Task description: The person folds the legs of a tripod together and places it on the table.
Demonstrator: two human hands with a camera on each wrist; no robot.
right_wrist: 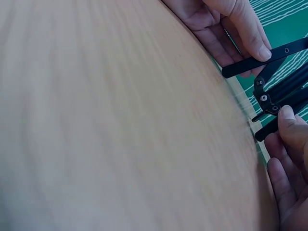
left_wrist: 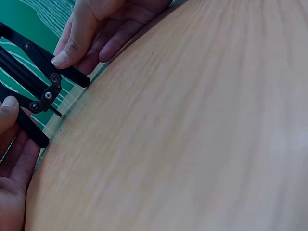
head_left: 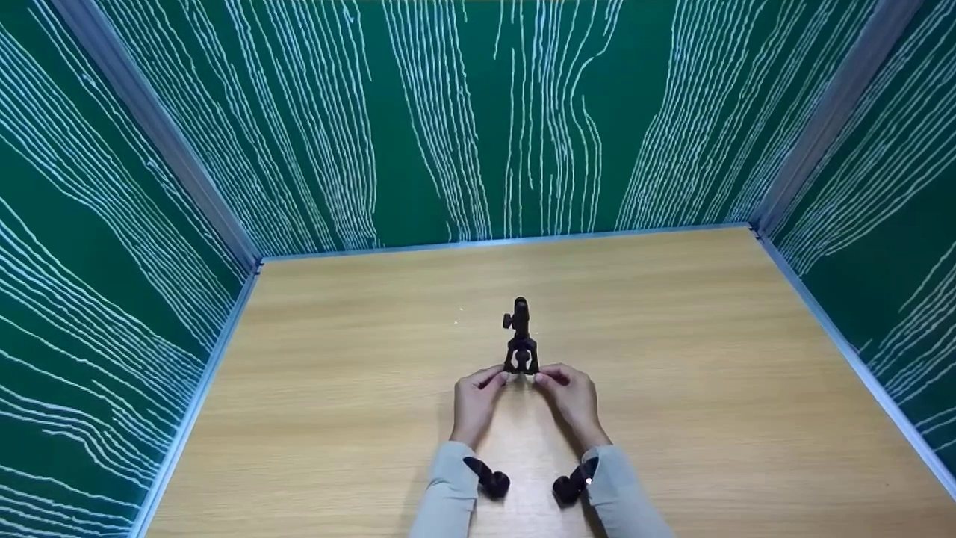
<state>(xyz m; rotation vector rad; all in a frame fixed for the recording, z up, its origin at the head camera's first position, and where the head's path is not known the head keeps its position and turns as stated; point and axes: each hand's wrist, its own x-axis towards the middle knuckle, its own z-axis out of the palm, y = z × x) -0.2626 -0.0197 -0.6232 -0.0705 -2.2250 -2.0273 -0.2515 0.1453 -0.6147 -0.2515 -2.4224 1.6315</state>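
A small black tripod (head_left: pixel 520 336) with hinged legs and a side knob stands over the table ahead of both hands. My left hand (head_left: pixel 476 403) pinches one of its legs (left_wrist: pixel 32 129) between thumb and fingers. On the other side, my right hand (head_left: pixel 571 396) pinches another leg (right_wrist: pixel 269 129) in the same manner. Between these two legs, the wrist views show hinged braces (left_wrist: pixel 48 95) and a central rod. The legs are spread partway. The head view does not clearly show whether the tripod's feet touch the table.
The wooden table (head_left: pixel 336 403) runs to a green wall (head_left: pixel 418 134) with white wavy lines at the back. Similar panels stand at left and right, with metal posts (head_left: pixel 160 134) in the corners. Black wrist cameras (head_left: pixel 489 480) sit on both sleeves.
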